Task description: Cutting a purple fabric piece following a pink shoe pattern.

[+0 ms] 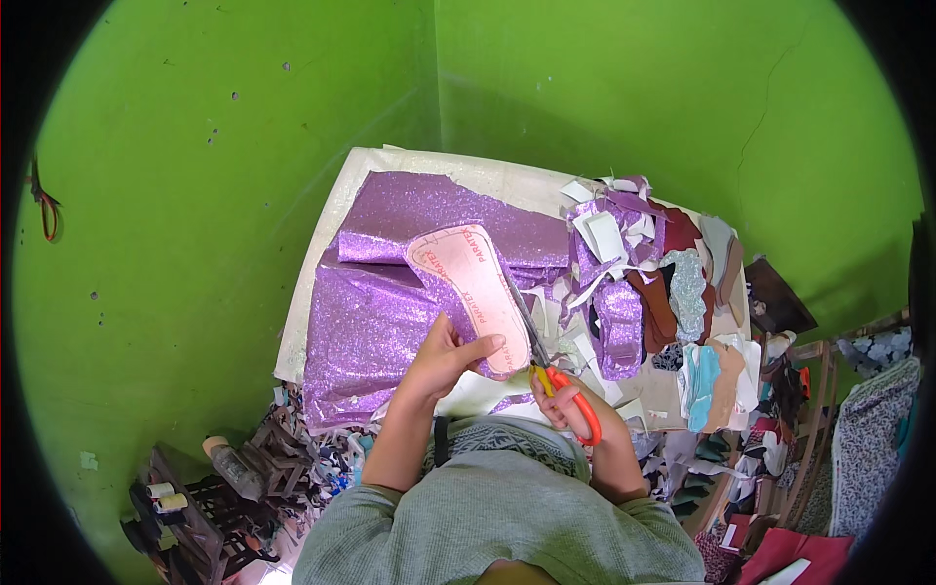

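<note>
A pale pink insole (483, 292) with red print has purple glitter fabric showing around its edge. My left hand (448, 359) grips it near its lower end, thumb on top. Scissors (587, 411) with orange and yellow handles are in my right hand (570, 398). Their blades lie along the insole's right edge, pointing away from me; how wide they are apart is hard to see. Beneath and to the left spreads a large sheet of purple glitter fabric (366, 317), folded over at the far side.
The pale tabletop (317, 263) stands before green walls (624, 88). At right are purple and white offcuts (600, 234), brown cut pieces (655, 307) and teal ones (702, 385). Scraps (336, 468) cover the floor, near a dark wooden rack (195, 522) with thread spools.
</note>
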